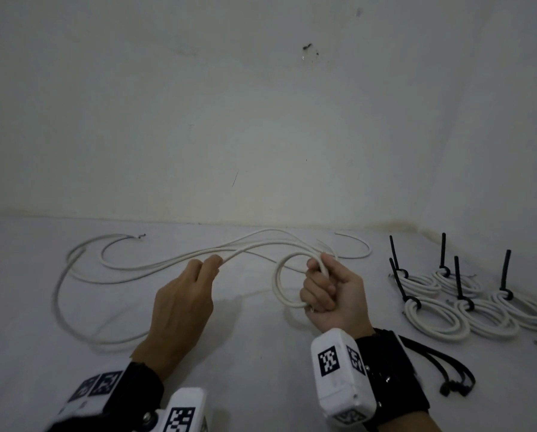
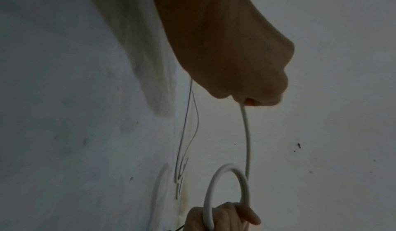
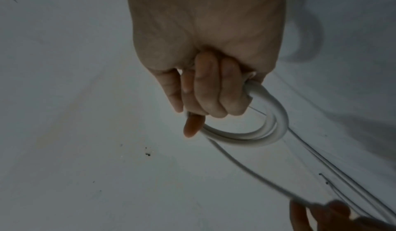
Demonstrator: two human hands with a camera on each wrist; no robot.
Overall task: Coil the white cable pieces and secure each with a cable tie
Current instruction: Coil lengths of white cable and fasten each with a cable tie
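My right hand [image 1: 326,288] grips a small coil of white cable [image 1: 284,282] held just above the white table; in the right wrist view its fingers [image 3: 205,89] curl round that coil [image 3: 257,133]. A single strand runs left from the coil to my left hand [image 1: 198,275], which pinches it at the fingertips; the left wrist view shows that strand [image 2: 247,136] leaving the hand [image 2: 252,95]. More loose white cables [image 1: 83,275] lie in long loops across the table behind and left of my hands.
Several finished white coils [image 1: 466,307], each bound with a black cable tie sticking upward, sit at the right. A few loose black cable ties [image 1: 441,369] lie beside my right wrist. A pale wall [image 1: 261,120] rises behind the table.
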